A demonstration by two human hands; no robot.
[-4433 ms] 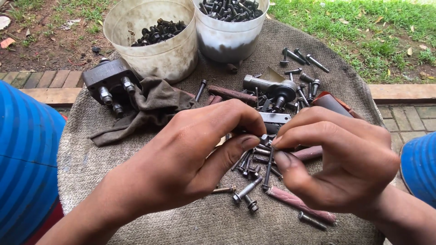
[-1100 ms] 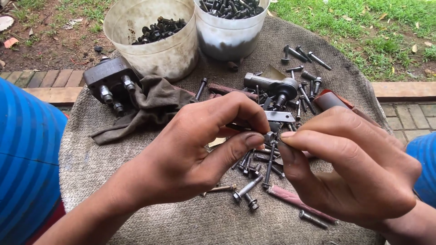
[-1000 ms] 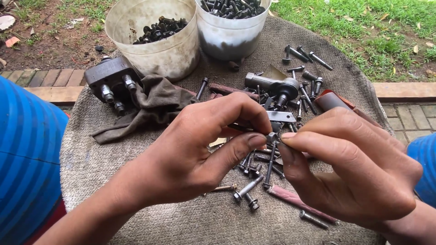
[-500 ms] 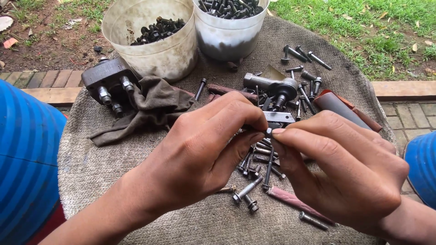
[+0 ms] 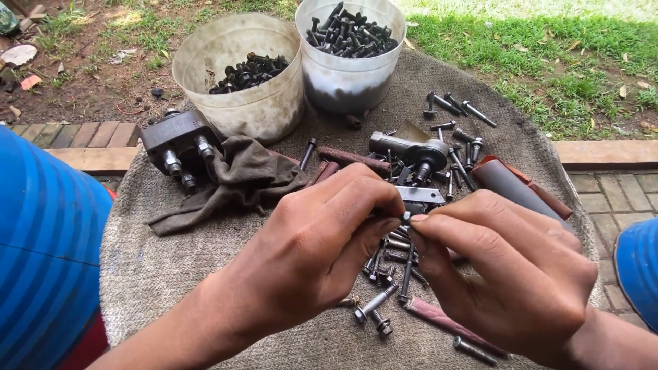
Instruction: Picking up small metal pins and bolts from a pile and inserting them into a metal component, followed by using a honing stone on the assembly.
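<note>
The left hand (image 5: 322,247) and right hand (image 5: 510,274) pinch closed together on a small dark bolt (image 5: 406,218), held just above the bolt pile (image 5: 394,274). A loose pinch could likely drop it into that pile, lost among look-alikes.

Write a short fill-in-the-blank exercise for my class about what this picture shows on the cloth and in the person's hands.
1. The left hand and right hand pinch a small metal part at their ____.
2. Behind the work stand ____ plastic buckets holding dark bolts.
3. A dark rag lies beside a metal block, on its ____ side in the picture.
4. Loose bolts lie on a ____ mat.

Missing words: fingertips; two; right; burlap
</note>
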